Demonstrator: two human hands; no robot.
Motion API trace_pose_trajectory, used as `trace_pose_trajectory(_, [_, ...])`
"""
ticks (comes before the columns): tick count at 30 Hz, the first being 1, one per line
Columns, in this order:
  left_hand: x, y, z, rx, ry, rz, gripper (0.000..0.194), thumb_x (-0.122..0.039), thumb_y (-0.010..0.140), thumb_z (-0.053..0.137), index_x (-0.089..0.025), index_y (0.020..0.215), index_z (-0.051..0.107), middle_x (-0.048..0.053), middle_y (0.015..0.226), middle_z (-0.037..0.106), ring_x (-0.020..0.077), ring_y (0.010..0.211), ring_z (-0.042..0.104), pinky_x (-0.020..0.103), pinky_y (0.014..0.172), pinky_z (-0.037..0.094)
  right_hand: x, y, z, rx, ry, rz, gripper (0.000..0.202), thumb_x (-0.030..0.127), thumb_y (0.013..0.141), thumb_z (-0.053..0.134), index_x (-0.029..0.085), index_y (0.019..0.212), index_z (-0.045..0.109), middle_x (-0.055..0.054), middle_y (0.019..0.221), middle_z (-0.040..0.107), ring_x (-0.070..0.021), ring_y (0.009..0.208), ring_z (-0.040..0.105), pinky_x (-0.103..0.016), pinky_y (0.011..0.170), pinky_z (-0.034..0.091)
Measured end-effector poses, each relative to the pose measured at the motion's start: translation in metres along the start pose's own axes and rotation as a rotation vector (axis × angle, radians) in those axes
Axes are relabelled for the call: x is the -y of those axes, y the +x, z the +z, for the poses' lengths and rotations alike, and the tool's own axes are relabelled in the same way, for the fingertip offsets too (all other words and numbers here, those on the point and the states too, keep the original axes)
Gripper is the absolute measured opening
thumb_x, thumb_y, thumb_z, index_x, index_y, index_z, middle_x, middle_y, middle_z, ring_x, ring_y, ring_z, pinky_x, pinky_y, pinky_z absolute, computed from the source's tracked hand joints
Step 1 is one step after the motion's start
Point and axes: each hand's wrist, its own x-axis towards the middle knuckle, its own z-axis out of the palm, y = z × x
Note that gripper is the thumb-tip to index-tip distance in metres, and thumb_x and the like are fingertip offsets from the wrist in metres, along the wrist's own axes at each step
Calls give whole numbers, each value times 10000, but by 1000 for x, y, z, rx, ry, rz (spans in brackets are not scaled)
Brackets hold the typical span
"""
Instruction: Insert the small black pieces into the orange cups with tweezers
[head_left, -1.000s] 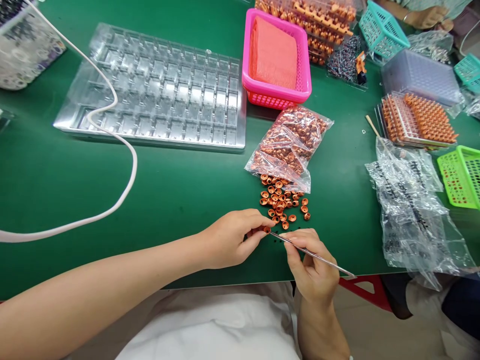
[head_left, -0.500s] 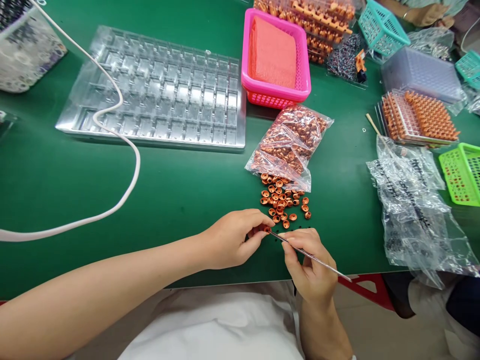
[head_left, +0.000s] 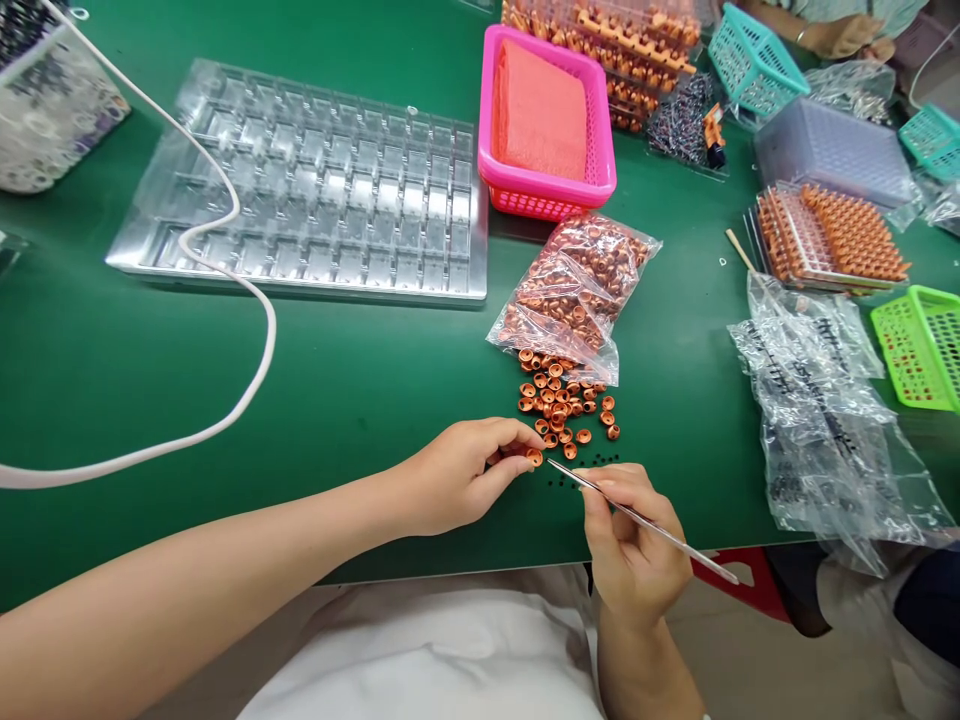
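Observation:
Between the thumb and fingers of my left hand [head_left: 469, 475] is a small copper-coloured cup [head_left: 534, 457] with a hole in it. My right hand [head_left: 637, 540] is closed on a pair of thin metal tweezers [head_left: 652, 525], whose tip stands just right of the cup, apart from it. Tiny black pieces [head_left: 592, 462] lie on the green table under and beside the tweezers. A loose pile of similar copper-coloured cups [head_left: 559, 405] lies just beyond my hands, spilling from a clear plastic bag [head_left: 577, 285] full of them.
A clear compartment tray [head_left: 315, 200] lies at the back left, with a white cable [head_left: 266, 340] across it. Beyond the bag stands a pink basket [head_left: 544, 185] holding an orange cloth. To the right are crumpled plastic bags [head_left: 817, 420] and a green basket [head_left: 919, 345]. Another person's hand [head_left: 847, 38] shows far right.
My right hand has drawn the tweezers back to the right, so their tip has come away from the copper-coloured cup. My left hand keeps its hold, and the cup shows more fully.

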Motion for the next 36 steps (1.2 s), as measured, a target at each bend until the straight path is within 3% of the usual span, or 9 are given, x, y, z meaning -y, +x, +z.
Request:
trace_pose_trajectory(25, [1,0,-1,33,-23,-61,261,-251,1003,529,-161,1158,719,64,1017,752,160,783,660,261,723,545,-3,1,4,-69,-18,37,251,47,901,689,243,1056,663,-17,912,770,-208,823,737,-416,743,575])
trace_pose_trajectory(36, [1,0,1,-4,12,5,223,-209,1000,554,-167,1134,728,59,1036,770,149,805,669,244,726,527,-2,2,2,-64,-3,37,275,23,885,689,231,1064,674,-30,921,769,-220,840,743,-407,726,583])
